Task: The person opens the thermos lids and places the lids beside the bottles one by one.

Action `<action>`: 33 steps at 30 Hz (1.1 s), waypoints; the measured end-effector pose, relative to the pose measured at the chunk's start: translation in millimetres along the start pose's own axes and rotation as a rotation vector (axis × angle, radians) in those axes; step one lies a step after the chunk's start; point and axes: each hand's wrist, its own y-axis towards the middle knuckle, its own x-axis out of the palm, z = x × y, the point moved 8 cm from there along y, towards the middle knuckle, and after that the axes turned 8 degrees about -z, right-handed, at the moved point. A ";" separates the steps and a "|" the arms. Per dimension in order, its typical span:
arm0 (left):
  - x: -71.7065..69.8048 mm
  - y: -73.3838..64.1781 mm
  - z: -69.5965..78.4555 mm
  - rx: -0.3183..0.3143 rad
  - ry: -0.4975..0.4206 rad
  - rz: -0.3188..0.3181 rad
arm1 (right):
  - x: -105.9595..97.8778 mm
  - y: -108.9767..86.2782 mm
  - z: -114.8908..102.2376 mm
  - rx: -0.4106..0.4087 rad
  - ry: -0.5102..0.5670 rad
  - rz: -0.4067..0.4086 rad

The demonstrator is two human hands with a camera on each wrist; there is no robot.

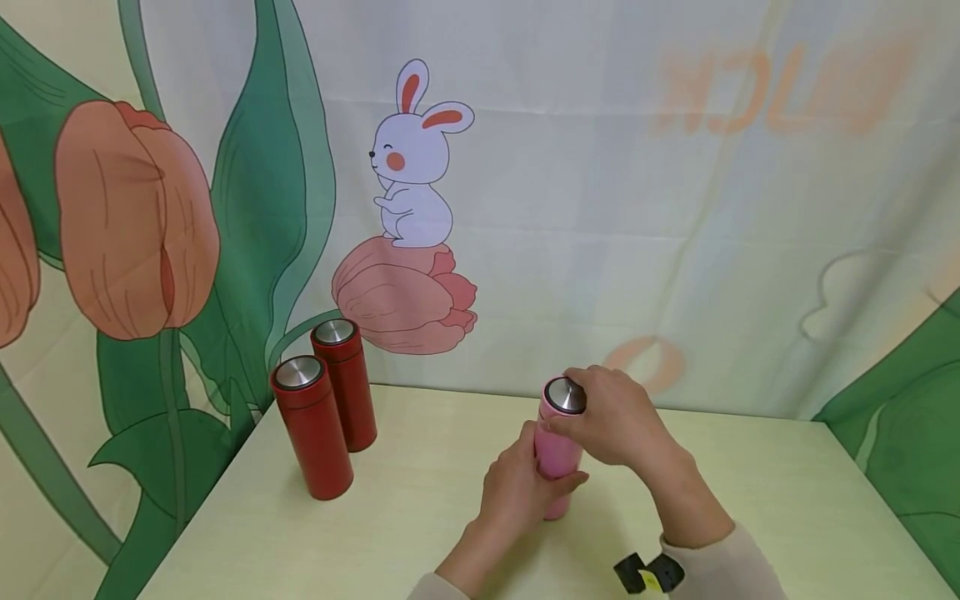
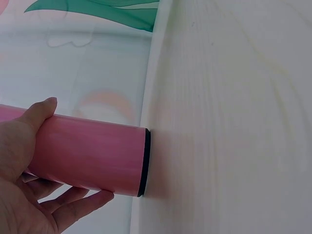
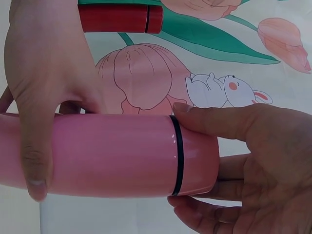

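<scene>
A pink thermos bottle (image 1: pixel 558 454) with a silver-topped lid stands upright, right of the table's middle. My left hand (image 1: pixel 517 487) grips its body, thumb on one side and fingers on the other. Around the lid (image 3: pixel 202 165), the thumb and fingers of my right hand (image 1: pixel 622 417) are curled, above a black ring that parts lid from body. In the left wrist view the bottle's black base (image 2: pixel 145 163) meets the pale tabletop or sits just over it; I cannot tell which. My right palm and fingers partly cover the silver top in the head view.
Two red thermos bottles stand upright on the left of the pale table (image 1: pixel 427 467): a nearer one (image 1: pixel 318 442) and one behind it (image 1: pixel 354 400). A curtain (image 1: pixel 562 208) printed with tulips and a rabbit hangs along the back edge.
</scene>
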 end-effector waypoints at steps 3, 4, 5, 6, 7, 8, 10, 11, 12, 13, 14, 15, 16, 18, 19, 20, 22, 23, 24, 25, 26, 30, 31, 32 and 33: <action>0.2 0.3 -0.3 0.003 -0.008 -0.001 | 0.3 -0.1 1.3 -0.003 0.018 -0.028; 0.2 0.4 -0.3 0.003 -0.011 -0.001 | 0.3 -0.1 1.7 -0.004 0.024 -0.035; 0.3 0.5 -0.4 0.004 -0.011 -0.001 | 0.1 0.0 2.0 -0.006 0.029 -0.041; 0.2 0.6 -0.3 0.006 -0.011 -0.001 | 0.1 0.2 2.4 -0.008 0.031 -0.047; 0.2 0.6 -0.3 0.006 -0.011 0.000 | 0.1 0.4 2.6 -0.012 0.033 -0.051; 0.0 0.6 -0.1 0.008 -0.010 0.000 | -0.1 0.5 2.6 -0.016 0.035 -0.054; 0.0 0.5 -0.2 0.007 -0.009 0.000 | -0.3 0.9 3.0 -0.024 0.038 -0.057; -0.1 0.3 -0.2 0.006 -0.010 -0.002 | -0.4 1.1 3.0 -0.030 0.038 -0.059; 0.0 0.2 -0.4 0.004 -0.012 -0.005 | -0.1 1.4 3.2 -0.035 0.040 -0.061; 0.1 0.0 -0.6 0.002 -0.017 -0.007 | -0.2 1.4 3.0 -0.041 0.042 -0.063; 0.4 0.0 -0.9 0.001 -0.022 -0.009 | 0.1 1.6 3.1 -0.044 0.043 -0.064; 0.7 -0.1 -1.2 0.000 -0.027 -0.011 | 0.3 1.7 3.2 -0.048 0.043 -0.066; 0.8 -0.1 -1.3 0.000 -0.031 -0.012 | 0.5 1.9 3.2 -0.051 0.044 -0.067; 0.9 -0.2 -1.6 0.002 -0.036 -0.010 | 1.1 2.1 3.7 -0.056 0.049 -0.072; 0.8 -0.3 -1.5 0.005 -0.037 -0.009 | 1.4 2.2 4.0 -0.059 0.054 -0.073; 0.9 -0.2 -1.5 0.007 -0.034 -0.007 | 1.7 2.4 4.2 -0.064 0.058 -0.074; 0.7 -0.3 -1.1 0.011 -0.026 -0.003 | 2.8 2.9 5.5 -0.068 0.071 -0.077; 0.7 -0.3 -1.0 0.012 -0.024 -0.004 | 3.1 3.1 6.0 -0.071 0.077 -0.079; 0.7 -0.3 -0.8 0.013 -0.022 -0.004 | 3.1 3.3 6.2 -0.075 0.084 -0.081; 0.5 -0.4 -0.7 0.015 -0.021 -0.004 | 3.2 3.4 6.1 -0.080 0.092 -0.083; 0.3 -0.4 -0.7 0.015 -0.022 -0.004 | 3.4 3.7 6.3 -0.084 0.097 -0.085; 0.4 -0.3 -1.2 0.018 -0.028 -0.003 | 3.8 4.6 6.6 -0.101 0.121 -0.099; 0.6 -0.3 -1.3 0.019 -0.029 -0.003 | 4.1 4.7 6.8 -0.104 0.129 -0.103; 0.8 -0.1 -1.5 0.019 -0.030 -0.004 | 4.4 4.7 7.2 -0.105 0.135 -0.107; 1.0 0.0 -1.7 0.019 -0.030 -0.005 | 4.7 4.7 7.5 -0.106 0.141 -0.111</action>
